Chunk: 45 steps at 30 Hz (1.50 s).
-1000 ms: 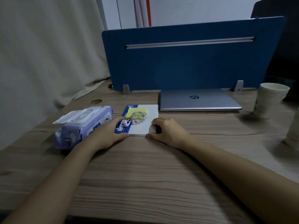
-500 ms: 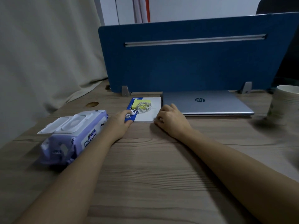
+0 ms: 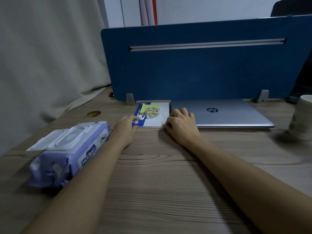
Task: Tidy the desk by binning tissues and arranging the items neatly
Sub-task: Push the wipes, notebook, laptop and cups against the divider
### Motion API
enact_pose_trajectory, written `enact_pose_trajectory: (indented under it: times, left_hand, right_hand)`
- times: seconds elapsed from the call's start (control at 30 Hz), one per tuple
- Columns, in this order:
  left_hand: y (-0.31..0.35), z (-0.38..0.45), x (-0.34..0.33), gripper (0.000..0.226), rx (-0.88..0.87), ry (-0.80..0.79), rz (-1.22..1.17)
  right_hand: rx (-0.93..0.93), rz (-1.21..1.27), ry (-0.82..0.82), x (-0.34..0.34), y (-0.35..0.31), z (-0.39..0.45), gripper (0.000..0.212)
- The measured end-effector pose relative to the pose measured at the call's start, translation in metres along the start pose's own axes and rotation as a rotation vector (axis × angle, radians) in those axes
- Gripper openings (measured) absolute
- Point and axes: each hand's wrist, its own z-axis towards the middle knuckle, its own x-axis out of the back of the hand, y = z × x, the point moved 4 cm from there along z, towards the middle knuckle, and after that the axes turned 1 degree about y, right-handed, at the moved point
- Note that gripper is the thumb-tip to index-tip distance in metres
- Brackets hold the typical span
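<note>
A white notebook (image 3: 157,121) with a blue stripe lies on the wooden desk (image 3: 160,174), close to the blue divider and edge to edge with a shut silver laptop (image 3: 228,115). A yellow sticky-note pad (image 3: 145,108) and coiled white earphones (image 3: 152,112) lie on the notebook. My left hand (image 3: 125,127) holds its near left corner, thumb on top by an earbud. My right hand (image 3: 180,124) rests at its near right corner, with loosely curled fingers lying on the laptop's left edge. A purple wet-wipes pack (image 3: 72,149) sits at the left, beside my left forearm.
A blue divider (image 3: 202,70) stands across the back of the desk. A paper cup (image 3: 302,119) stands at the right edge of view. A beige curtain (image 3: 42,56) hangs along the left side, and a round cable hole (image 3: 93,113) is near it.
Both hands have slid the notebook away from me, from beside the wipes pack up to the divider and against the laptop. The wipes pack has stayed put.
</note>
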Motion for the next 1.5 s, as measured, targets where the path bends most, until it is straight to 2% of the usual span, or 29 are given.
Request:
enact_pose_trajectory:
  times: [0.23, 0.57, 0.7, 0.83, 0.97, 1.1, 1.17, 1.27, 1.37, 1.5]
  left_hand:
    - [0.014, -0.023, 0.009, 0.038, -0.052, -0.010, 0.022]
    - [0.045, -0.095, 0.045, 0.038, -0.165, -0.004, 0.077]
    - [0.054, -0.123, 0.070, 0.040, -0.236, 0.099, 0.143]
    - [0.050, -0.146, 0.109, 0.035, -0.270, 0.222, 0.216]
    - [0.036, -0.158, 0.153, 0.023, -0.289, 0.325, 0.254]
    - [-0.002, -0.167, 0.189, 0.028, -0.074, 0.448, 0.273]
    - [-0.029, -0.168, 0.199, 0.040, 0.118, 0.406, 0.282]
    - [-0.064, -0.167, 0.198, 0.061, 0.405, 0.247, 0.207]
    - [-0.076, -0.162, 0.188, 0.065, 0.494, 0.162, 0.060]
    - [-0.074, -0.155, 0.186, 0.066, 0.580, 0.222, -0.154]
  right_hand:
    - [0.030, 0.020, 0.001, 0.010, -0.004, -0.013, 0.023]
    - [0.048, 0.024, -0.045, 0.042, -0.016, -0.063, 0.031]
    - [0.038, 0.042, -0.077, 0.054, -0.029, -0.079, 0.034]
    - [-0.067, 0.294, -0.131, 0.058, -0.055, -0.088, 0.035]
    - [-0.029, 0.374, -0.183, 0.064, -0.090, -0.086, 0.033]
    - [-0.020, 0.378, -0.178, 0.067, -0.112, -0.078, 0.033]
    - [-0.014, 0.377, -0.191, 0.067, -0.120, -0.075, 0.034]
    - [-0.019, 0.382, -0.235, 0.064, -0.126, -0.068, 0.036]
    - [-0.028, 0.362, -0.259, 0.058, -0.126, -0.065, 0.038]
    - [-0.048, 0.356, -0.289, 0.051, -0.123, -0.065, 0.039]
